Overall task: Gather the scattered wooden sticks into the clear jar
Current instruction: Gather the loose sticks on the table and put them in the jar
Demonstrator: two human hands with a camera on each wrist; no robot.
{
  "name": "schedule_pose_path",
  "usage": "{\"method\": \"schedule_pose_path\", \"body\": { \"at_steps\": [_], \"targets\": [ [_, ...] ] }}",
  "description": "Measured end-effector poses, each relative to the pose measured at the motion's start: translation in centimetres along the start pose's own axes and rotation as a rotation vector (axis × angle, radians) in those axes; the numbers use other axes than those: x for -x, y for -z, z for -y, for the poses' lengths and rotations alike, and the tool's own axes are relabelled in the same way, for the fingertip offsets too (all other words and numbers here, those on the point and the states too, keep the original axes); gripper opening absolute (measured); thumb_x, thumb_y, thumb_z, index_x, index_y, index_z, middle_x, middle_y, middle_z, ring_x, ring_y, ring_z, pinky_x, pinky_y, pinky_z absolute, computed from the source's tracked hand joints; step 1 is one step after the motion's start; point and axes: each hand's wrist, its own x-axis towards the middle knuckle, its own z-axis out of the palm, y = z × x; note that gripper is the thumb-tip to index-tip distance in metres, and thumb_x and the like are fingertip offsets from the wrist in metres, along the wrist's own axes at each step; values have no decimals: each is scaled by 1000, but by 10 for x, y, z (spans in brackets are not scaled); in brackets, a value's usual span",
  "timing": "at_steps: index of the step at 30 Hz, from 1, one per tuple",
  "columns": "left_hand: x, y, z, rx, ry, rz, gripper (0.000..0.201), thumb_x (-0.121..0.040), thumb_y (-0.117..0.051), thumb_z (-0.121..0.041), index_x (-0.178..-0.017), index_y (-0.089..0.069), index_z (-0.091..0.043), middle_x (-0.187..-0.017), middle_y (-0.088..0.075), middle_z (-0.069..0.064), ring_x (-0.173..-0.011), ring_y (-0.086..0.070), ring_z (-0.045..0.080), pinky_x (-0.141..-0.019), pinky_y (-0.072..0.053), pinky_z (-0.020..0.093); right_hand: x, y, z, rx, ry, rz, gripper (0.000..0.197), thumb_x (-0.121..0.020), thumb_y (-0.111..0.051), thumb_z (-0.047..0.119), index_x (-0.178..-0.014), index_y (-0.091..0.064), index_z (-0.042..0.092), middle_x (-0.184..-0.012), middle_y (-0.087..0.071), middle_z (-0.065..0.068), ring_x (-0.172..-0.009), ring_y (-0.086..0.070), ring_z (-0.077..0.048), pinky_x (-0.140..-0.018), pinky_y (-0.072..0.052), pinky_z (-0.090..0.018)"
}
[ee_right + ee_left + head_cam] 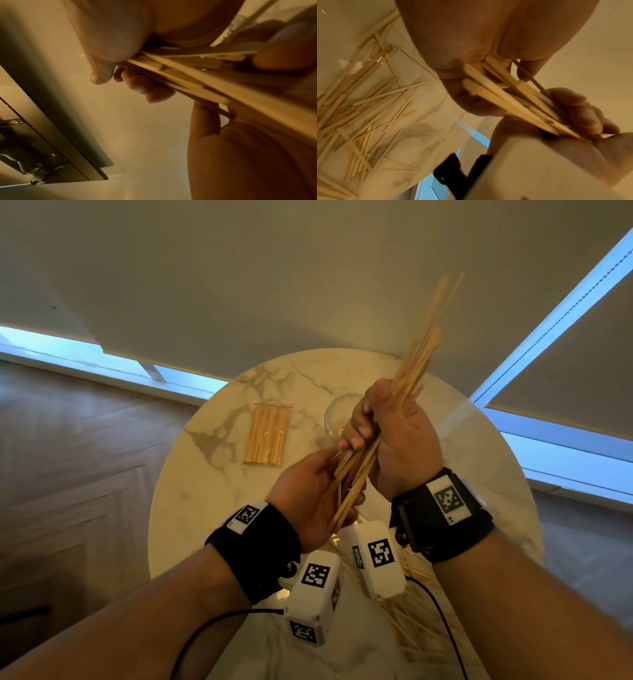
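Observation:
A thick bundle of wooden sticks (416,364) slants up to the right above the table. My right hand (364,429) grips it round the middle, thumb and fingers curled about the sticks (205,81). My left hand (318,484) holds the bundle's lower ends, which press into its palm (488,81). The clear jar (337,412) stands on the table just behind my right hand's fingers and is partly hidden by them. More loose sticks (414,621) lie scattered on the near part of the table, under my wrists (359,108).
The round marble table (205,508) also carries a clear bag of short sticks (269,434) left of the jar. White camera boxes with cables hang under both wrists. Wooden floor lies to the left, wall and bright window strips behind.

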Motion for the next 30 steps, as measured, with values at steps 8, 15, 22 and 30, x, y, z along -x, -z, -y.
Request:
{"method": "schedule_pose_path", "body": {
  "at_steps": [8,15,22,30],
  "targets": [
    [3,1,9,-50,52,77,56,-101,-43,-57,-115,-69,-10,-98,-65,16,-82,-62,27,-81,-45,42,-5,1,3,-98,-31,-52,39,-92,-56,48,-80,-48,12,-51,-33,1,-37,-29,-10,-39,-27,-20],
    [13,6,5,-328,-154,21,32,-105,-48,-30,-113,-66,-6,-82,-65,6,-72,-57,24,-61,-45,36,-2,15,6,-207,-67,-183,28,-102,-54,38,-85,-54,16,-54,-32,2,-41,-29,-9,-41,-27,-22],
    [21,17,-1,-453,-264,48,13,-95,-63,1,-105,-66,-6,-78,-60,7,-64,-57,15,-53,-51,26,0,30,18,-410,-52,-270,30,-106,-49,42,-89,-57,19,-54,-29,5,-40,-28,-6,-39,-27,-20],
    [32,18,6,-383,-132,162,22,-85,-71,-7,-105,-68,0,-89,-70,17,-72,-69,23,-62,-59,33,-1,28,21,-482,-83,-200,32,-106,-47,42,-87,-58,19,-50,-29,7,-38,-27,-5,-39,-22,-19]
  ]
}}
